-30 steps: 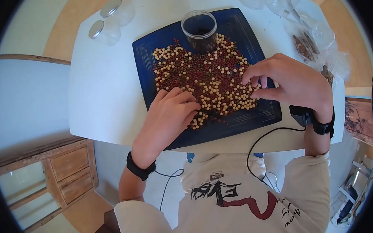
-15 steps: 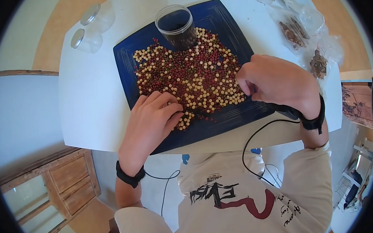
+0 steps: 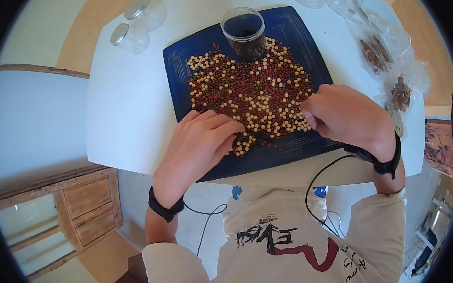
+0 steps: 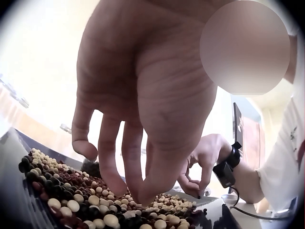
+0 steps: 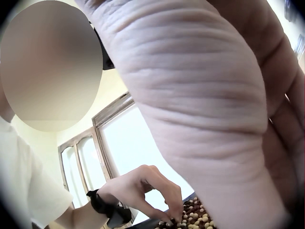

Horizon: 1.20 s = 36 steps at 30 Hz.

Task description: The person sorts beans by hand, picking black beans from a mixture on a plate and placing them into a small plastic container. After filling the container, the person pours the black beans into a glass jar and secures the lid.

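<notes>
- White table (image 3: 127, 111) spread across the upper frame, a blue tray (image 3: 288, 153) bearing mixed beans (image 3: 249, 94) at centre.
- Right hand (image 3: 350, 114), mid-right: thumb and fingertips, apart a second earlier, now pinched a black bean (image 4: 199, 196).
- Left hand (image 3: 198, 140), centre-left: fingers bent, tips among beans; I couldn't tell whether they clamped any.
- Clear tub (image 3: 244, 38), upper centre, held dark contents (image 3: 250, 52); lidded jars (image 3: 154, 18) stood upper left.
</notes>
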Each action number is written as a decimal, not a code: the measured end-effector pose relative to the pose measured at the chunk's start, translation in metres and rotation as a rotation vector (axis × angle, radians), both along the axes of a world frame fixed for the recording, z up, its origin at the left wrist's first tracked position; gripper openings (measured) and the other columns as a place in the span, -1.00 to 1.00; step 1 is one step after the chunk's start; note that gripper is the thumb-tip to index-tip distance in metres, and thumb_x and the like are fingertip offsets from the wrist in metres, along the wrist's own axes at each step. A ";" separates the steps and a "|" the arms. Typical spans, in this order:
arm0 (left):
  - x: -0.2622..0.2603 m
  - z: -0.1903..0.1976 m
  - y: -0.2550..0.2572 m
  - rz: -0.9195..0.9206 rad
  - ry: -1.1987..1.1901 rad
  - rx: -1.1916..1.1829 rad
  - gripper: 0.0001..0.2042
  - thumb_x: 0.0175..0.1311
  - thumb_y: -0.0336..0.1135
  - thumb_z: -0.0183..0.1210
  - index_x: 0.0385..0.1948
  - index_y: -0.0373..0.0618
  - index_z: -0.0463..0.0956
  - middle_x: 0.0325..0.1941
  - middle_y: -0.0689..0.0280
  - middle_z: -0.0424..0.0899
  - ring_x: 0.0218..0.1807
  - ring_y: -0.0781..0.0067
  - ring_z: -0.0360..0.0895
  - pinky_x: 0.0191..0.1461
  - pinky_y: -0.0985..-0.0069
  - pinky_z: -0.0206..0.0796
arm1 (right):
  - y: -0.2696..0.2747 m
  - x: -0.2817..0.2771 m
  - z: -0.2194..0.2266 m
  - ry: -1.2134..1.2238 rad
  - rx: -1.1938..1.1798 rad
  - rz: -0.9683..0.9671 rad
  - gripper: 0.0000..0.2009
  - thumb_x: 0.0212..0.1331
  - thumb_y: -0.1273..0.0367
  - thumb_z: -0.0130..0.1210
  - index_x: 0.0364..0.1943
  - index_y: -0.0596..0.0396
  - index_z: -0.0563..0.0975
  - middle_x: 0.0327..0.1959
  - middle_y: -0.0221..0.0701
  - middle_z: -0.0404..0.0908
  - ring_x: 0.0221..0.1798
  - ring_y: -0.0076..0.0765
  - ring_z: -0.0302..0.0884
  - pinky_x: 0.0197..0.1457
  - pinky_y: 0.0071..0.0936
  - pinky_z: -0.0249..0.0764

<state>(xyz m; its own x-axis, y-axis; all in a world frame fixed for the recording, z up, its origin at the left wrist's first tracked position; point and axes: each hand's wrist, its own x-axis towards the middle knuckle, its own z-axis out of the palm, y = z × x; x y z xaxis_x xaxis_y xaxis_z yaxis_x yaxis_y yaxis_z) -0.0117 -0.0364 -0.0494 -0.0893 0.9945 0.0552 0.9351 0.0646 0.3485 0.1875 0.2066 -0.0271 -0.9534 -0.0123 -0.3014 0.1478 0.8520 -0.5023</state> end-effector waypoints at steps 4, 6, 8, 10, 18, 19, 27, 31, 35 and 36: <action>-0.007 0.009 0.007 0.011 -0.069 0.111 -0.79 0.15 -0.49 0.44 -0.18 -0.05 0.75 -0.20 0.36 0.81 -0.18 0.33 0.70 -0.13 0.38 0.43 | 0.000 -0.001 0.004 0.140 -0.015 -0.029 -0.95 0.04 0.53 0.21 -0.46 0.11 0.55 -0.49 -0.23 0.64 -0.25 0.11 0.66 -0.20 -0.11 0.54; -0.012 0.021 0.014 0.025 -0.072 0.179 -0.79 0.16 -0.51 0.44 -0.17 -0.05 0.76 -0.19 0.37 0.81 -0.20 0.38 0.70 -0.17 0.42 0.43 | 0.002 -0.003 0.008 0.149 0.020 -0.005 -0.84 -0.04 0.56 0.34 -0.39 0.06 0.61 -0.48 -0.33 0.70 -0.30 -0.02 0.72 -0.21 -0.18 0.57; -0.019 0.034 0.025 0.160 -0.170 0.317 -0.80 0.17 -0.53 0.45 -0.18 -0.06 0.78 -0.19 0.41 0.84 -0.31 0.52 0.66 -0.30 0.51 0.36 | 0.002 -0.002 0.011 0.178 -0.004 0.000 -0.85 -0.02 0.57 0.33 -0.39 0.07 0.59 -0.45 -0.33 0.70 -0.30 -0.03 0.72 -0.21 -0.18 0.57; -0.025 0.053 0.040 0.180 -0.126 0.376 -0.81 0.16 -0.53 0.46 -0.20 -0.07 0.79 -0.20 0.42 0.85 -0.36 0.56 0.62 -0.33 0.55 0.32 | 0.003 -0.003 0.017 0.206 -0.025 0.010 -0.85 0.01 0.57 0.33 -0.38 0.09 0.57 -0.42 -0.32 0.70 -0.29 -0.03 0.71 -0.21 -0.18 0.56; -0.060 0.059 0.100 0.166 0.048 0.451 -0.87 0.27 -0.39 0.42 -0.18 -0.12 0.78 -0.30 0.35 0.87 -0.36 0.47 0.70 -0.28 0.51 0.41 | -0.002 -0.014 0.033 0.540 -0.070 -0.070 -0.88 0.17 0.55 0.34 -0.25 0.08 0.64 -0.31 -0.34 0.72 -0.23 -0.10 0.73 -0.19 -0.27 0.60; -0.061 0.055 0.103 0.169 0.064 0.433 -0.86 0.28 -0.39 0.42 -0.17 -0.14 0.78 -0.29 0.31 0.87 -0.33 0.41 0.74 -0.24 0.48 0.47 | -0.001 -0.015 0.033 0.541 -0.064 -0.065 -0.88 0.17 0.55 0.34 -0.25 0.08 0.64 -0.31 -0.34 0.72 -0.23 -0.10 0.73 -0.19 -0.27 0.60; -0.051 0.055 0.071 0.259 -0.049 0.401 -0.85 0.32 -0.41 0.39 -0.13 -0.13 0.78 -0.27 0.23 0.86 -0.30 0.29 0.77 -0.22 0.44 0.51 | 0.001 -0.041 0.027 0.839 -0.065 -0.340 -0.91 0.26 0.49 0.32 -0.18 0.09 0.68 -0.31 -0.29 0.74 -0.31 -0.14 0.71 -0.23 -0.37 0.58; -0.041 0.051 0.040 0.232 -0.117 0.234 -0.86 0.33 -0.43 0.36 -0.13 -0.11 0.77 -0.22 0.23 0.86 -0.30 0.24 0.75 -0.22 0.43 0.51 | 0.006 -0.065 0.021 0.899 0.027 -0.362 -0.89 0.26 0.50 0.33 -0.17 0.09 0.67 -0.41 -0.31 0.72 -0.37 -0.24 0.69 -0.26 -0.41 0.56; -0.039 0.025 0.017 0.166 -0.105 0.070 -0.84 0.31 -0.43 0.36 -0.11 -0.08 0.74 -0.14 0.26 0.83 -0.19 0.16 0.76 -0.13 0.33 0.56 | 0.014 -0.097 0.011 0.937 0.127 -0.321 -0.92 0.29 0.46 0.30 -0.18 0.08 0.66 -0.38 -0.23 0.76 -0.28 -0.02 0.74 -0.20 -0.19 0.58; -0.040 0.019 0.013 0.167 -0.042 0.068 -0.81 0.30 -0.42 0.36 -0.07 -0.05 0.71 -0.06 0.27 0.80 -0.09 0.09 0.74 -0.05 0.25 0.59 | 0.017 -0.103 0.007 0.938 0.126 -0.318 -0.92 0.29 0.46 0.30 -0.18 0.08 0.66 -0.38 -0.23 0.76 -0.28 -0.02 0.74 -0.20 -0.19 0.58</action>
